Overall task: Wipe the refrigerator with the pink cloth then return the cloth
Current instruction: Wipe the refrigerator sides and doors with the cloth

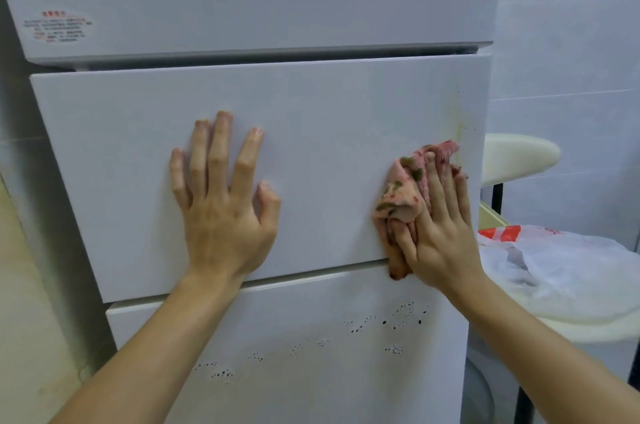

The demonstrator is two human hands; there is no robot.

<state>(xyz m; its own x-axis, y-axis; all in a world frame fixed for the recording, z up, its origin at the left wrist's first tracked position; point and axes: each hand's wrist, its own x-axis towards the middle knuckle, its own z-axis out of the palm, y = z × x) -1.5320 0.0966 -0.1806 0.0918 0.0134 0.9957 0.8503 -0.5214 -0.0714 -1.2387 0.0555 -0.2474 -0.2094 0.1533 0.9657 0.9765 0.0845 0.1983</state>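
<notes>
The pink cloth [412, 191], bunched and patterned with green and red, sits pressed against the refrigerator [311, 119] at the right edge of its middle drawer front, just under a yellowish streak [460, 127] that runs down that edge. The right hand [436, 229] holds it, fingers spread over the wad and thumb tucked around its lower part. The left hand [221, 195] is empty, its palm flat and fingers splayed wide on the same drawer front, left of the cloth and well apart from it.

Wiping looks to be mid-course: the streak still shows above the cloth, and clusters of dark specks [398, 319] dot the lower door beneath the middle drawer, so that panel appears untouched. Returning the cloth is not yet done.

Counted: one cloth, two hands, three refrigerator fronts in view, one warning sticker [57, 27] on the top door. Right of the refrigerator lie a white plastic bag [554, 264] and a cream stool seat [519, 153].
</notes>
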